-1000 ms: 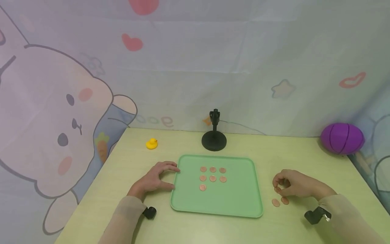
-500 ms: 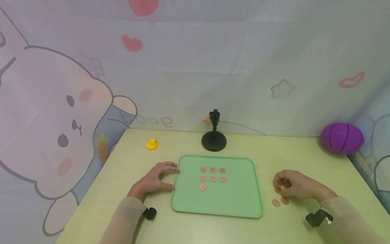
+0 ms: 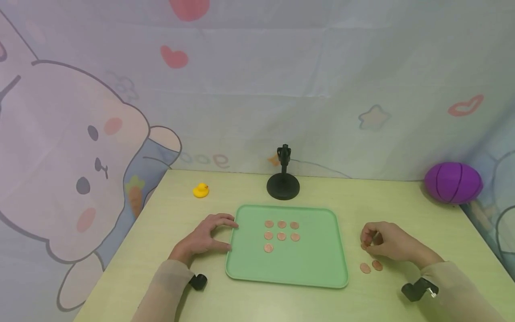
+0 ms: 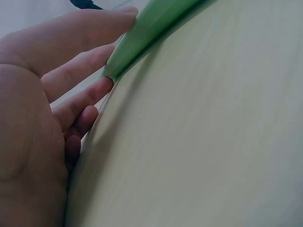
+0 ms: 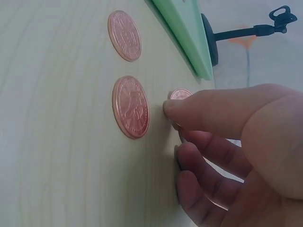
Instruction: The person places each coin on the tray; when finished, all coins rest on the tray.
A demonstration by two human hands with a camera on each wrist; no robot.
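My right hand (image 3: 389, 241) is over the table right of the green tray (image 3: 322, 270). Its thumb and fingertips pinch a copper coin (image 5: 181, 93), mostly covered by the thumb in the right wrist view. Two more copper coins lie flat close by, one coin (image 3: 365, 268) nearer the tray and another coin (image 3: 377, 265) beside it. At the tray's left rim, my left hand (image 3: 207, 235) rests with thumb and fingers spread apart, fingertips against the edge. On the tray, several copper coins (image 3: 281, 236) form two rows of three, with a single coin (image 3: 268, 247) below the left column.
Behind the tray stands a black stand (image 3: 283, 187) with a round base. A yellow toy duck (image 3: 201, 191) sits at the back left, and a purple ball (image 3: 453, 183) at the back right corner. A printed cloth (image 3: 257, 89) hangs behind the table.
My right hand has shifted slightly away from the two loose coins, with the pinched coin moving along. The left hand and the coins on the tray stay put.
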